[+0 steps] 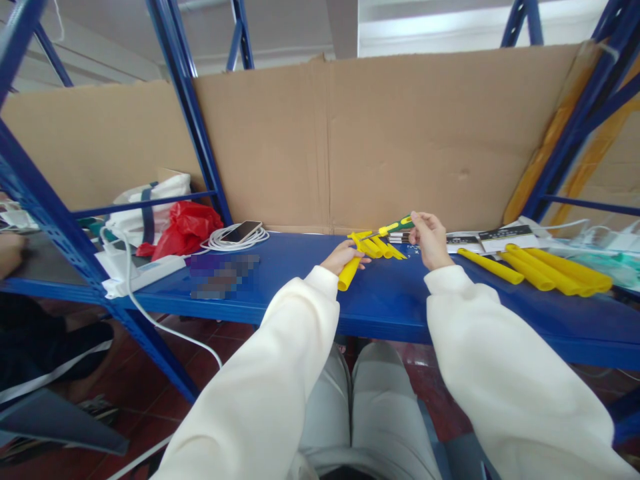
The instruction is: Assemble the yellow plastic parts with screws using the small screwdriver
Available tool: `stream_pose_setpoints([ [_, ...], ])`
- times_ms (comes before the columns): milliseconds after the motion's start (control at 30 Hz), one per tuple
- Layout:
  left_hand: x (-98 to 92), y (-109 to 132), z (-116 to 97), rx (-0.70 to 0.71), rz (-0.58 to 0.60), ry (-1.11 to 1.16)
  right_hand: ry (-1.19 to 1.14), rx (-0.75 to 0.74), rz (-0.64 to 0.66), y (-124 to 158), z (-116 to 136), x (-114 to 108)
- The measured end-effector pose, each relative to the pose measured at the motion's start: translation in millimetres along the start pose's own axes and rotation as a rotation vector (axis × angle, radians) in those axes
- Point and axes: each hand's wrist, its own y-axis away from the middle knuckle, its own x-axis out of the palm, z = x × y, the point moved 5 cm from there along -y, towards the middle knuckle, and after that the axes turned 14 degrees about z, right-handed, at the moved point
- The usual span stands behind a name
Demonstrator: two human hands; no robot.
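Left hand (341, 257) grips a tube (349, 274) — apparently to steady it. Right hand (431, 241) grasps the screwdriver (399, 226) rearward — likely for control.

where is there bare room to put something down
Two bare patches show on the blue shelf: one between the coiled white cable and the left hand, another in front of the short yellow pieces, up to the front edge. It's crowded right, by the yellow tubes, and left, around the red bag.

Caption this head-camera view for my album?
Left hand holding a yellow tube, right hand a screwdriver, over a blue shelf.
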Motion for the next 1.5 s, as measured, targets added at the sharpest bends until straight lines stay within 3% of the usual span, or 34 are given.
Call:
stream_pose_setpoints([
  [167,-0.9,-2,0,0.025,0.008,0.021,0.058,-0.011,-0.013,-1,-5,-5],
  [433,-5.0,-6,3,0.03,-0.01,0.043,-0.036,0.052,0.114,0,-5,0],
  [967,-3.0,-6,3,0.001,0.007,-0.028,-0.011,0.037,-0.035,0,-6,-7],
  [1200,-7.8,-13,3,0.006,0.063,-0.085,0.074,0.071,0.017,4,-4,-4],
  [1500,-11.6,-11,2,0.02,0.018,-0.07,-0.053,0.164,0.092,1,-13,1],
])
